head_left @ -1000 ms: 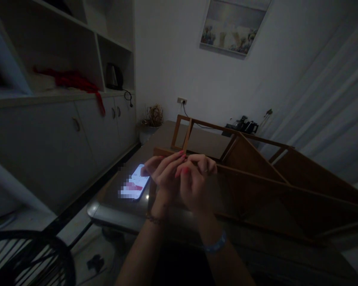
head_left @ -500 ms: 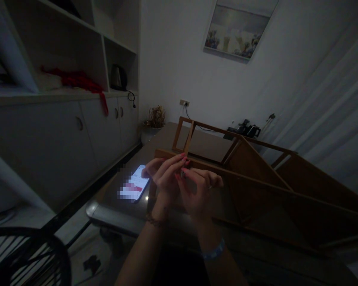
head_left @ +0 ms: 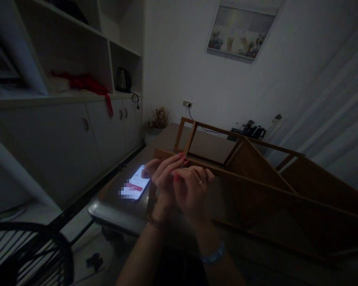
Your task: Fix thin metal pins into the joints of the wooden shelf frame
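Note:
A brown wooden shelf frame (head_left: 226, 169) lies on the table, with its near rail just beyond my hands. My left hand (head_left: 164, 174) is at the left end of that rail, its index and middle fingers drawn together towards the thumb. Whatever they pinch is too small and dark to name. Close beside it, my right hand (head_left: 192, 188) is closed, thumb against curled fingers; what lies between them is hidden. A lit phone (head_left: 137, 184) rests on the table left of my left hand, near its bent finger.
The table (head_left: 116, 216) has a rounded metallic edge. A black fan guard (head_left: 30, 254) stands at lower left. Cabinets (head_left: 56, 151) line the left wall, with a kettle (head_left: 123, 79) and red cloth (head_left: 83, 82) above. A potted plant (head_left: 159, 118) and dark appliances (head_left: 250, 130) sit farther back.
My right hand has turned and curled in, so the small greyish piece seen at its fingertips is now hidden. My left hand has barely moved. The view has shifted slightly.

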Available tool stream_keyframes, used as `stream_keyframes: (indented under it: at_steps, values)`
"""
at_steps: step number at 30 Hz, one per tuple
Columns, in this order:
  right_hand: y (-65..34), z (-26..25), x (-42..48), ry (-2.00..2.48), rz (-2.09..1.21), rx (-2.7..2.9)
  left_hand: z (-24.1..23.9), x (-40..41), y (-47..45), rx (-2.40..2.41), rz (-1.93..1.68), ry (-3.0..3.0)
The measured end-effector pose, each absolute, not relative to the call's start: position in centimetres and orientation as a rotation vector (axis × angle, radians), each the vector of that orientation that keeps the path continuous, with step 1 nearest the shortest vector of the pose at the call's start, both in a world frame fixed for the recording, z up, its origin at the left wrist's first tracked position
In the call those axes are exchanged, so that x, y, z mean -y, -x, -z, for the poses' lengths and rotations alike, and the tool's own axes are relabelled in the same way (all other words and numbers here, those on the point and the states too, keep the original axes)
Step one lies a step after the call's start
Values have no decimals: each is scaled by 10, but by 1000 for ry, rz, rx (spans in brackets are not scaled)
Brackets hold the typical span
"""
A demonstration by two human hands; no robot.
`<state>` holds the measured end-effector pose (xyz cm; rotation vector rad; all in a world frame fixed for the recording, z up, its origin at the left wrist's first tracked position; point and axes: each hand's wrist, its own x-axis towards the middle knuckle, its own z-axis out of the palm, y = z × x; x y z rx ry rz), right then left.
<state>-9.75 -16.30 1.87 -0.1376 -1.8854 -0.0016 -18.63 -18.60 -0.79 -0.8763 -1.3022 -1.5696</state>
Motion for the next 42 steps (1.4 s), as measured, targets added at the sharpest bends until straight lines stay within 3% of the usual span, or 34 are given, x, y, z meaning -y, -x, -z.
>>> stream_keyframes:
  at_steps: [10,24,33,42]
  values:
    - [106,-15,163,176,131,1812,10,182,188,1324,1570,842]
    - [101,-7,159,7,-101,1809,7,182,188,1306,1564,851]
    - [100,-19,159,-12,-447,1804,0,184,185,1243,1579,869]
    - [99,-19,160,-48,-445,1772,0,183,186,1236,1574,849]
